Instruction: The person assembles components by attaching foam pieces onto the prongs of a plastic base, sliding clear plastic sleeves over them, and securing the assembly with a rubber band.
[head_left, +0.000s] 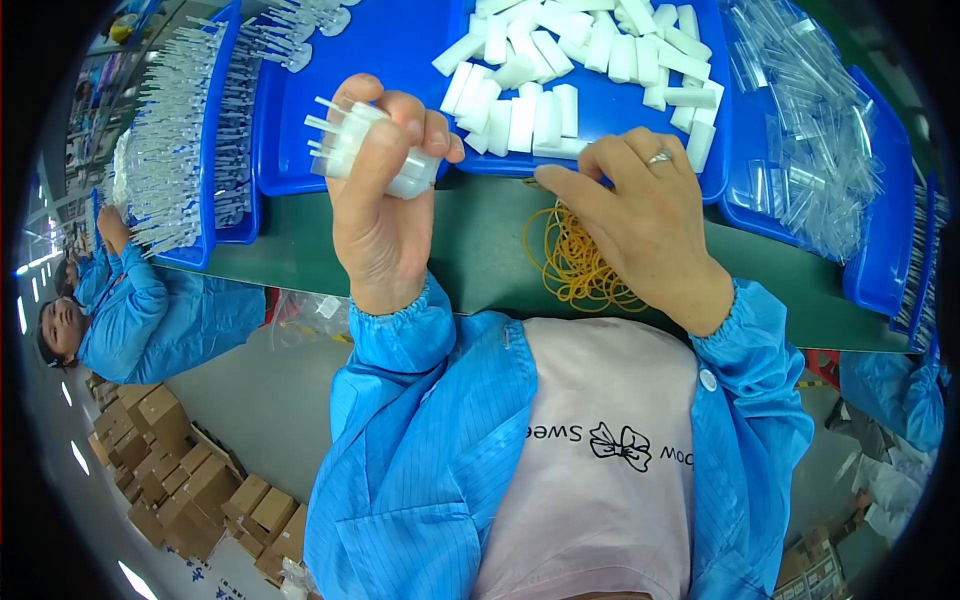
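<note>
My left hand (385, 190) is raised, fingers closed around a translucent white plastic piece (408, 172) with several thin prongs sticking out to the left. Part of it is hidden behind my fingers and thumb. At the front edge of the middle blue tray, my right hand (645, 205) is palm down with bent fingers and the thumb held apart. Its thumb and index finger are close to a white foam block (560, 148). Beneath this hand lies a loose tangle of yellow rubber bands (575, 265) on the green table, partly covered by it. Nothing shows in its grasp.
A blue tray (590, 125) holds many white foam blocks. Clear plastic pieces (810, 130) fill the tray to its right. On the left, thin pronged white parts (180, 130) crowd a bin. A co-worker in blue (140, 310) is at far left, above stacked cardboard boxes (165, 450).
</note>
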